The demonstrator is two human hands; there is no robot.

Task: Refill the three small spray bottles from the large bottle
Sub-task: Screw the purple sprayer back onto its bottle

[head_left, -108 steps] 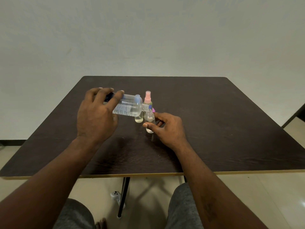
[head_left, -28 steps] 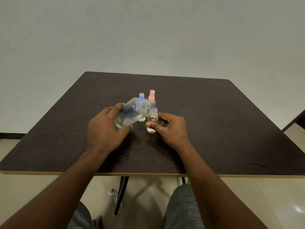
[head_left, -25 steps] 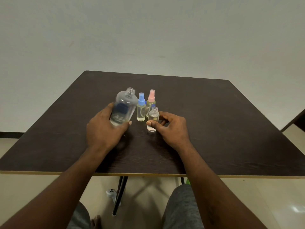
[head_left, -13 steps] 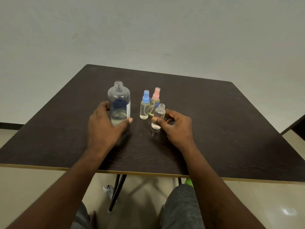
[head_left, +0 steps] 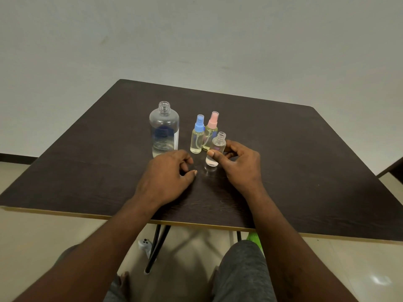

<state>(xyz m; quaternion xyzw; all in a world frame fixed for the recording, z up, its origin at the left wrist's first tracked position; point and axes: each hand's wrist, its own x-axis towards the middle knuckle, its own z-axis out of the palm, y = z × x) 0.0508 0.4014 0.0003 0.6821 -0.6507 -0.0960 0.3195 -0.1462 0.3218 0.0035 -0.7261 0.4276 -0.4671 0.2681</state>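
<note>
Count: 4 bottles, 1 large and 3 small; 2 hands; 1 table.
Large bottle (head_left: 164,131): clear plastic, round shoulders, threaded neck, no cap. It stands upright near the middle of the tabletop (head_left: 305,171), on the left of the group. A shallow layer of clear liquid sits at its base.
Label: dark blue print with a white strip on the large bottle; the text is unreadable.
Blue-capped spray bottle (head_left: 197,136): clear cylinder holding pale yellow liquid with a dip tube visible. It is upright, just right of the large bottle.
Pink-capped spray bottle (head_left: 210,132): same form and pale yellow fill, just beside the blue one on the far-edge side.
Uncapped small bottle (head_left: 216,149): clear, open threaded neck, nearest the front edge of the 3.
Right hand (head_left: 242,164): thumb and curled fingers pinch the uncapped small bottle at mid-body.
Left hand (head_left: 168,177): fingers loosely curled and holding nothing, low over the tabletop just in front of the large bottle.
Tabletop surface: dark wood grain with a pale edge band.
</note>
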